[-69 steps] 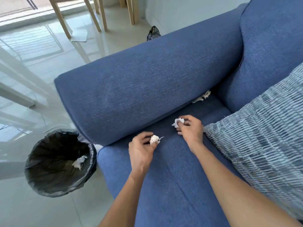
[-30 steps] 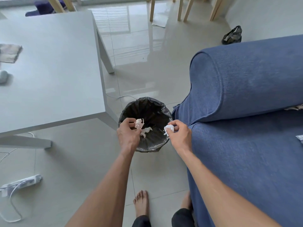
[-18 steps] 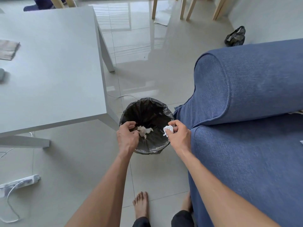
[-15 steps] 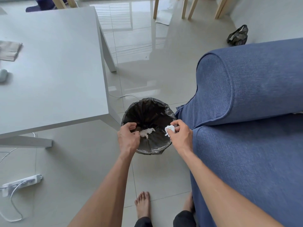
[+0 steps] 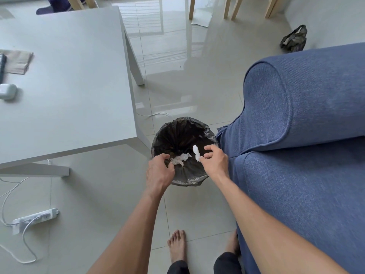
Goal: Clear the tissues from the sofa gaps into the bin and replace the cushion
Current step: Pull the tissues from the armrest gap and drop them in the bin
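Both hands over the bin (image 5: 178,135), a round bin lined with a black bag, standing on glossy pale floor tiles (image 5: 187,76) tight against the front corner of the blue sofa (image 5: 306,155). Right hand (image 5: 214,162) has fingers loosely spread, thumb and index apart; a white tissue wad (image 5: 196,153) sits at its fingertips above the bin opening, cannot tell if it's still touching the fingers or already loose. Left hand (image 5: 159,173) is curled over the bin's near-left rim, fingers bent inward, nothing visible in it. Just beyond the left fingertips, down inside the bag, lies a crumpled tissue pile (image 5: 180,159). To the right of the right hand: sofa seat and the rounded armrest (image 5: 296,99), blue woven fabric. No cushion in frame. To the left of the left hand: a white table (image 5: 69,86) with a folded brownish cloth (image 5: 18,62) and a small white case (image 5: 7,91) near its left edge. Below-left on the floor, a white power strip (image 5: 36,217) with looping cables. Beyond the hands: light wooden chair legs (image 5: 231,7), a paper scrap (image 5: 201,17) on the tiles, a dark bag (image 5: 293,39) by the wall. 2 bare feet (image 5: 177,246) on the tiles below the hands.
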Available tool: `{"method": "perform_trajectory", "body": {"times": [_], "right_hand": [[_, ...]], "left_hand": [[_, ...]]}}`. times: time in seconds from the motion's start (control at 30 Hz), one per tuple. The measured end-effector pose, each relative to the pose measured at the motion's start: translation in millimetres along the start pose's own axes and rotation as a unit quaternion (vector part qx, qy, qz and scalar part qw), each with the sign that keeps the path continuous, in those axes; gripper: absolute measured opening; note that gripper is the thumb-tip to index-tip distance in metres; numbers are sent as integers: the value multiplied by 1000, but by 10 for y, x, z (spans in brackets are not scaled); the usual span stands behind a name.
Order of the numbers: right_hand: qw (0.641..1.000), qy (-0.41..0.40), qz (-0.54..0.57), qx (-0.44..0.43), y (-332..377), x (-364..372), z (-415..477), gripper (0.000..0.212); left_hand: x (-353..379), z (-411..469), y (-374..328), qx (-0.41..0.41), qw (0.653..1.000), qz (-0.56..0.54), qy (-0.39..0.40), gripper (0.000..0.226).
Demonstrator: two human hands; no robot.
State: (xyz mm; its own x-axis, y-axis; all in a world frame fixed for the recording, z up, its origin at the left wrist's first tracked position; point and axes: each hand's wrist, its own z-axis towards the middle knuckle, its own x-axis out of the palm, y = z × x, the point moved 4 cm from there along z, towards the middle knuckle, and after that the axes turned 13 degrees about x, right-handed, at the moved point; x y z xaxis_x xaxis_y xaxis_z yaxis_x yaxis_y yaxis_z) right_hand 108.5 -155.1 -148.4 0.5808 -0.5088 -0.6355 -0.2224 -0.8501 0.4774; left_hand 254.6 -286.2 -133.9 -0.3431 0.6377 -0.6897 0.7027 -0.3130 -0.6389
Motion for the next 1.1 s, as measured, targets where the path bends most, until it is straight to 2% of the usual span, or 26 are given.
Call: {"method": "perform_trajectory", "body": {"times": [0.17, 0.4, 0.63, 0.8, 0.93, 1.1], "right_hand": [[1000, -3, 1, 10, -104, -17, 16, 32], [999, -25, 39, 10, -272, -389, -18, 46], [994, -88, -24, -65, -655, -1221, -196, 47], [988, -130, -60, -64, -1137, -2009, -203, 45], [980, -171, -93, -38, -1461, -2577, 18, 52], [974, -173, -146, -21, -1791, -3068, 436, 62]], "left_hand": [[-14, -32, -66, 43, 999, 8, -17, 37], [84, -147, -376, 124, 991, 48, -7, 47], [546, -453, -1212, 201, 973, 114, 18, 50], [963, -795, -1857, 271, 951, 137, 49, 43], [1357, -933, -2241, 315, 929, 161, 110, 58], [1865, -952, -2695, 336, 912, 174, 157, 71]]}}
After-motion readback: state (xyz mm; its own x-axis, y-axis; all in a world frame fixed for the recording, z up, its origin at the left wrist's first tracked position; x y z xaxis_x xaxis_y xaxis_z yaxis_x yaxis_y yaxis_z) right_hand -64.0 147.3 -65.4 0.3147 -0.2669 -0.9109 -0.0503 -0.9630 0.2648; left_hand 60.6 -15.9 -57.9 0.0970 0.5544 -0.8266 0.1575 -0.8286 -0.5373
